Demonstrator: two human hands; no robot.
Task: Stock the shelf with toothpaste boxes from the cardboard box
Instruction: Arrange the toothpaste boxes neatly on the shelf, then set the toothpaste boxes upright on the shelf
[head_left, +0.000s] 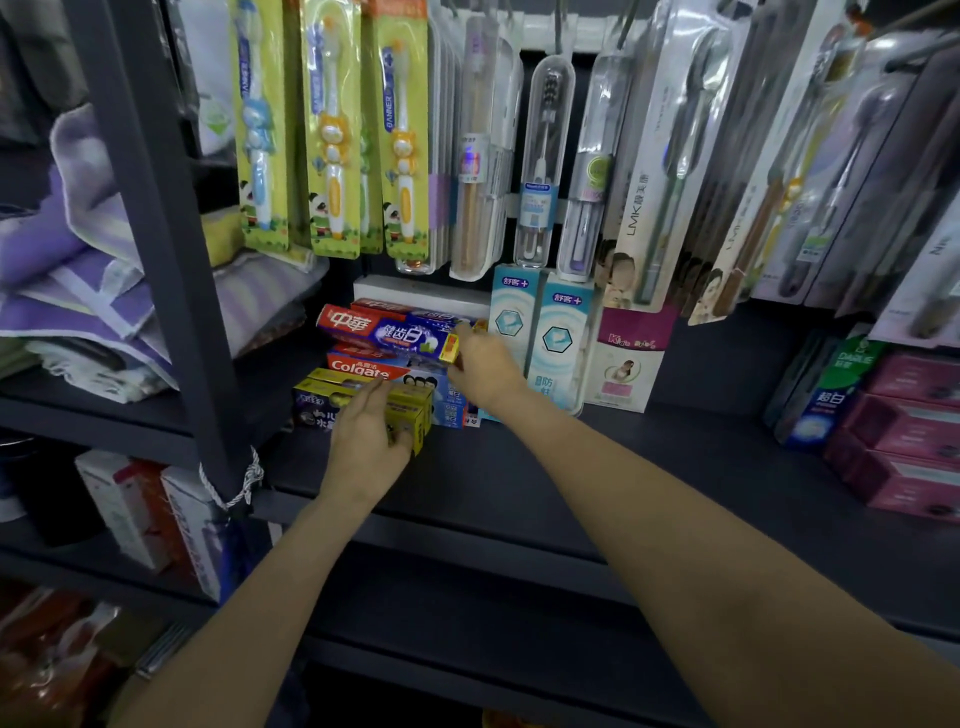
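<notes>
A small stack of toothpaste boxes lies on the dark shelf (597, 467). On top is a red and blue box (384, 330); my right hand (485, 366) holds its right end. Under it lies a red Colgate box (363, 366). In front are yellow and purple boxes (322, 397). My left hand (366, 441) rests against their front right end, fingers curled round it. The cardboard box is out of view.
White and teal toothpaste boxes (553, 338) and a pink and white box (626, 358) stand upright right of the stack. Pink boxes (909, 431) sit at the far right. Packaged toothbrushes (332, 130) hang above. A dark upright post (161, 218) borders folded towels (67, 270) at left.
</notes>
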